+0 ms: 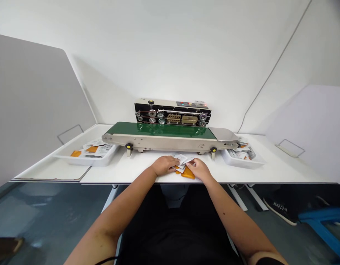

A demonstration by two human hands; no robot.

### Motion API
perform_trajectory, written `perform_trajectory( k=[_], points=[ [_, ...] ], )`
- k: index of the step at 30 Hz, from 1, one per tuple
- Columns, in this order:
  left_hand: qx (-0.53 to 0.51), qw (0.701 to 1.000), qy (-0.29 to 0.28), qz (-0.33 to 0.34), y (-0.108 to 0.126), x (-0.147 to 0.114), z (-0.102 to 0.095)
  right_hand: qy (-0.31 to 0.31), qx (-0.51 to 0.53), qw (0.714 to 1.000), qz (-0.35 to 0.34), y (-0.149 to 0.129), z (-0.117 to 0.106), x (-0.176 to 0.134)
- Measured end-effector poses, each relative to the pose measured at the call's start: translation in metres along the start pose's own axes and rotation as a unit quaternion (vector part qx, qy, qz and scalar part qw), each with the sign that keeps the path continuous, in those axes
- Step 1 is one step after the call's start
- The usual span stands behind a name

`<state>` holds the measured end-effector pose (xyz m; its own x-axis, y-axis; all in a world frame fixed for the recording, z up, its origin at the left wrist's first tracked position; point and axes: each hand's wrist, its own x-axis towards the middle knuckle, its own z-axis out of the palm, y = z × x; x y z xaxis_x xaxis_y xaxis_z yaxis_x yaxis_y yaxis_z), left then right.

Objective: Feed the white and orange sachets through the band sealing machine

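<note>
A small heap of flat packets lies on the white table in front of me, just before the sealing machine. Some are white printed packets (181,158); an orange packet (188,173) shows at the heap's near side. My left hand (164,165) is closed at the heap's left edge, its fingers together over the packets. On the other side, my right hand (199,168) pinches the edge of a white packet between thumb and fingers, tilted a little above the rest. The fingertips partly hide the packets they hold.
Behind my hands stands a band sealing machine (173,114) with a green conveyor belt (158,129). A white bin (96,161) of packets sits at left, another white bin (243,163) at right. Grey side panels (37,92) flank the table (142,173).
</note>
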<state>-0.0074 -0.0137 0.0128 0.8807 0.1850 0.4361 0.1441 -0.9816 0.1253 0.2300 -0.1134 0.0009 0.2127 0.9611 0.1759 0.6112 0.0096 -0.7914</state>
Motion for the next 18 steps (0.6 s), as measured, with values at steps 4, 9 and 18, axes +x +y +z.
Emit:
perform_trajectory(
  k=[4,9,18],
  points=[
    [-0.03,0.999,-0.014,-0.014,0.002,0.001,-0.003,0.149,-0.154,0.974,-0.067,0.017,0.008,0.002],
    [-0.018,0.998,-0.016,-0.06,0.003,0.002,-0.007,0.197,-0.172,0.957,-0.122,0.027,0.016,0.0],
    [-0.035,0.997,-0.021,-0.07,-0.001,0.0,-0.004,0.04,-0.193,0.974,-0.111,0.032,0.013,0.008]
  ],
)
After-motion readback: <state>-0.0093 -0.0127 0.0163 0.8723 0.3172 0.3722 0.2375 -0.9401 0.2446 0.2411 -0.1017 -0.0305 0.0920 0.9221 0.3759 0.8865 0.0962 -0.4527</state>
